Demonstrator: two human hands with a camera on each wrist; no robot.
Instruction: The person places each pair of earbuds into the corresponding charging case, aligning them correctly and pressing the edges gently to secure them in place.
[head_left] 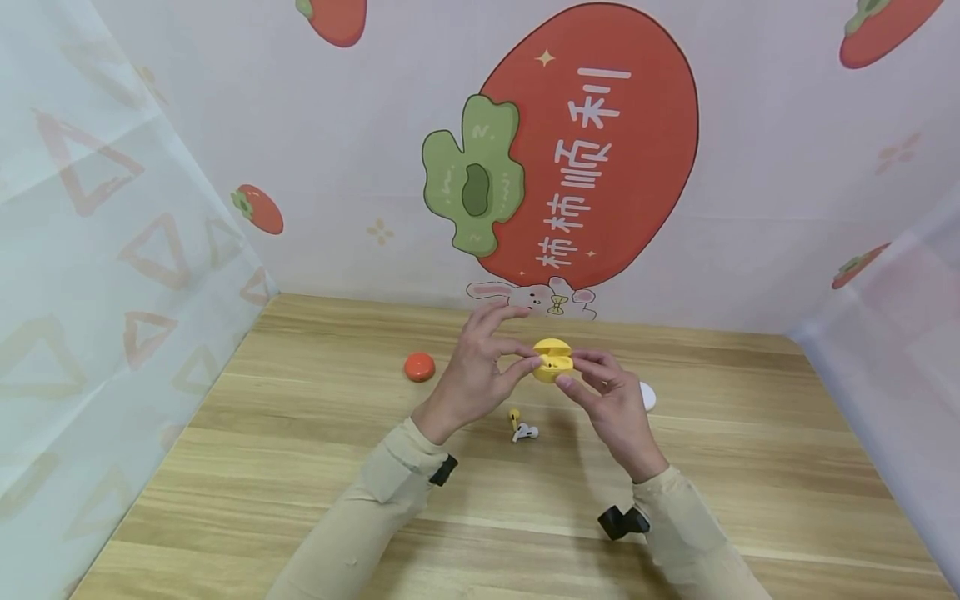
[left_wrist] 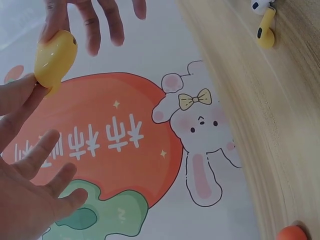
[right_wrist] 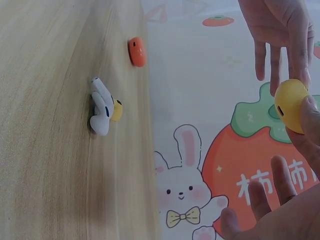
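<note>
A yellow earbud case (head_left: 553, 373), round and with its lid raised, is held above the table between both hands. My left hand (head_left: 472, 375) pinches its left edge with thumb and index finger, the other fingers spread away. From the right, my right hand (head_left: 617, 408) grips the case between thumb and fingers. Small dark marks show inside the case; whether an earbud sits there is unclear. Below, on the table, lie one yellow earbud (head_left: 514, 416) and white earbuds (head_left: 525, 432) close together. The right wrist view shows the case's rounded outside (right_wrist: 290, 106).
An orange earbud case (head_left: 420, 367) sits on the wooden table (head_left: 322, 467) left of the hands. Partly behind my right hand is a white round case (head_left: 648, 397). A printed backdrop (head_left: 360, 150) rises at the table's far edge, with side panels left and right.
</note>
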